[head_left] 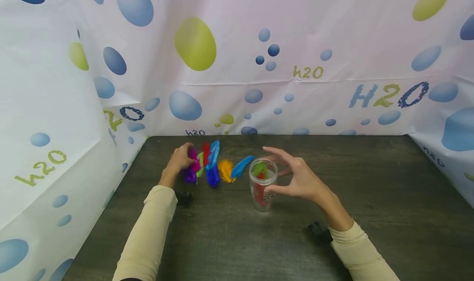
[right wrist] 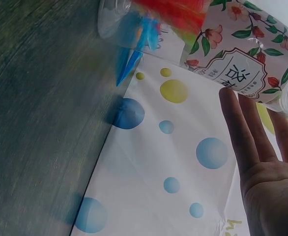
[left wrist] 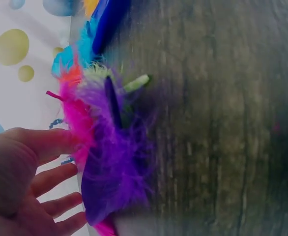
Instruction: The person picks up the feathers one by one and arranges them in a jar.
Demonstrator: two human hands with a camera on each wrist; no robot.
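Note:
A clear glass jar point(head_left: 262, 205) stands upright on the table, with a red feather point(head_left: 260, 192) and a green feather point(head_left: 261, 168) inside. My right hand point(head_left: 296, 175) reaches around the jar from the right, thumb in front and straight fingers behind. In the right wrist view the fingertips are right at the flowered label point(right wrist: 242, 49). At the left end of a row of loose feathers, my left hand point(head_left: 180, 157) has its fingertips at a magenta feather point(left wrist: 80, 118). Beside that lies a purple feather point(left wrist: 119, 172), and the fingers stand apart in the left wrist view.
Between the left hand and the jar lie a pale green feather point(head_left: 200, 165), a red one, a light blue feather point(head_left: 213, 153), a dark blue feather point(head_left: 212, 177), an orange feather point(head_left: 225, 170) and a bright blue feather point(head_left: 242, 167). A printed curtain point(head_left: 229, 38) borders the dark table point(head_left: 229, 240).

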